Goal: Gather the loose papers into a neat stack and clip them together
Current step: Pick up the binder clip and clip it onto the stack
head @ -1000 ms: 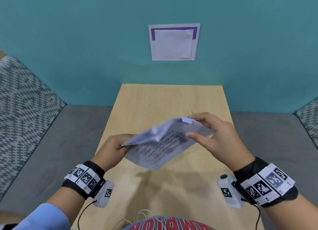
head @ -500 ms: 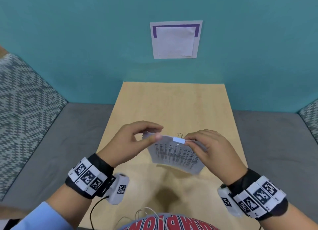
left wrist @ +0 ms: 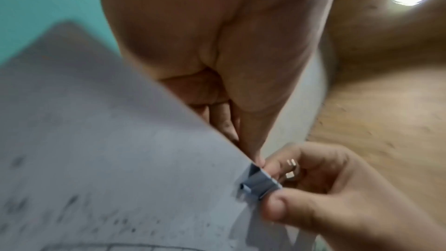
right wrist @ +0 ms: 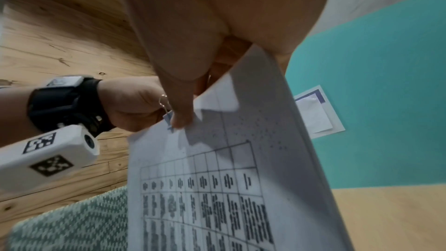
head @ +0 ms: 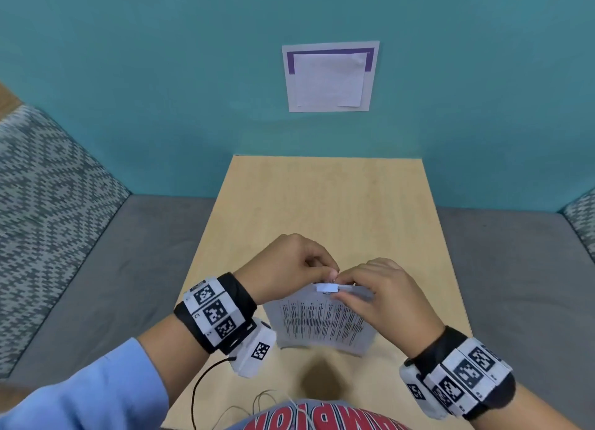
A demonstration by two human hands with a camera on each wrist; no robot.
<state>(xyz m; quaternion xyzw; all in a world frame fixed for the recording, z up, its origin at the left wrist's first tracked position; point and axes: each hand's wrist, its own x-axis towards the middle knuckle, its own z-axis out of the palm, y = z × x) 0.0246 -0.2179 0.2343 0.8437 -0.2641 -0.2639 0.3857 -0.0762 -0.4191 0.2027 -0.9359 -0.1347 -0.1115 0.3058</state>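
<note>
Both hands meet above the near half of the table (head: 322, 204), holding the papers (head: 322, 323) upright off the wood, printed side toward the person. A pale clip (head: 327, 288) sits on the top edge of the papers, near its middle. The left hand (head: 286, 265) has its fingers curled, thumb and forefinger pinching the clip's wire handles (right wrist: 163, 102). The right hand (head: 383, 297) pinches the top edge of the papers just beside the clip, its thumb on the printed side and touching the clip. In the left wrist view the clip (left wrist: 259, 183) grips the paper edge, the thumb pressed against its end. A white sheet (head: 330, 75) hangs on the teal wall behind the table
</note>
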